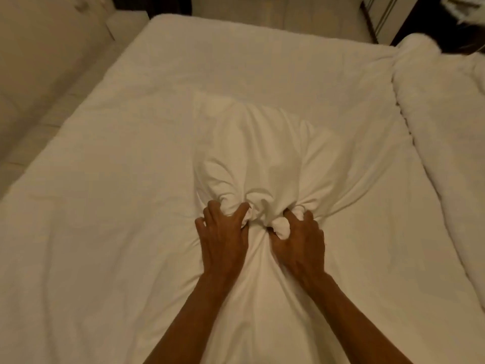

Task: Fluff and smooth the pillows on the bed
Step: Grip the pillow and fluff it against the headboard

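A white pillow point(265, 153) lies lengthwise in the middle of the white bed point(110, 206), creased and bunched at its near end. My left hand point(223, 237) grips a fold of the pillow's near edge, fingers curled into the fabric. Just to the right, my right hand point(299, 243) is closed on another bunch of the same edge. The two hands sit close together, a few centimetres apart. Wrinkles radiate from the gathered cloth across the pillow and the bedding below it.
A second white duvet or bed point(446, 132) runs along the right side, with a gap between. A pale upholstered piece point(39, 61) stands at the left beside a strip of floor. Dark furniture point(409, 19) shows at the far end.
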A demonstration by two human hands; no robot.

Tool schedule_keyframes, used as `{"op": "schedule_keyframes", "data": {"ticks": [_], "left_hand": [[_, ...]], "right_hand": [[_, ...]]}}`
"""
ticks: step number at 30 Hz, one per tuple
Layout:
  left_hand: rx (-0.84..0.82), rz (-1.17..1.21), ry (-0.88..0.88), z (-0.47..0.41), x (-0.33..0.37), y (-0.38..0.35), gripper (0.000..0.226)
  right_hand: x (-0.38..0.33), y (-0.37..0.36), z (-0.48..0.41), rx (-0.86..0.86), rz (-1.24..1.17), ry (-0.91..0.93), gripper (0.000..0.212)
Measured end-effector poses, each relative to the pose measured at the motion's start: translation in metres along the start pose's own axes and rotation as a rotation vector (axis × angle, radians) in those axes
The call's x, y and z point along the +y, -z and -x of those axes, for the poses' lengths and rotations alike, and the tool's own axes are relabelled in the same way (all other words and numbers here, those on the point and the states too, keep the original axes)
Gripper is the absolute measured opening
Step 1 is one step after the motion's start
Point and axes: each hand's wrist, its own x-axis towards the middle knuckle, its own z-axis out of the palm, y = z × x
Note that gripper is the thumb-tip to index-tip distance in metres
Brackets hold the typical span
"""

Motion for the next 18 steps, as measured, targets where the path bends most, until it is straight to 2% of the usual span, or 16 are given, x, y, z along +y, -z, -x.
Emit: {"op": "schedule_keyframes", "data": {"ticks": [3, 7, 14, 18], "left_hand": [[-0.003, 0.067, 0.032, -0.001, 0.019, 0.054, 0.048], [0.08, 0.126, 0.069, -0.038, 0.059, 0.161, 0.043], [0.263, 0.181, 0.053, -0.075, 0.136, 0.373, 0.037], [0.343, 0.223, 0.022, -0.076, 0.164, 0.462, 0.034]], "right_hand": [[-0.013, 0.055, 0.005, -0.008, 0.001, 0.015, 0.048], [-0.06, 0.177, -0.014, 0.131, 0.0, 0.063, 0.028], [-0.148, 0.393, 0.003, 0.343, 0.012, 0.14, 0.045], [-0.185, 0.48, 0.026, 0.452, 0.016, 0.134, 0.053]]}}
